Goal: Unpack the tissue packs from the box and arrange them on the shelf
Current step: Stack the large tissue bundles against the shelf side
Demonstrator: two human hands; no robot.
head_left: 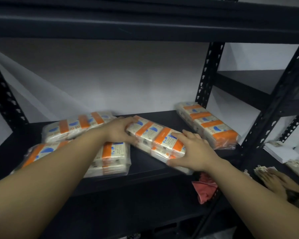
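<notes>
A tissue pack bundle (155,140), cream with orange bands, lies askew in the middle of the black shelf (145,163). My left hand (121,131) grips its far left end, thumb underneath. At its near right end, my right hand (188,152) wraps its fingers over the top and its thumb around the near edge. Three more bundles sit on the shelf: one at the back left (76,127), one at the front left (114,157) partly hidden by my left arm, and one at the right (211,124) beside the upright.
Black slotted uprights (209,73) frame the shelf, and a beam runs overhead. A red cloth (205,188) hangs below the shelf at right. Another person's hands (280,181) rest on items on the neighbouring shelf at the far right, near white packets (281,151).
</notes>
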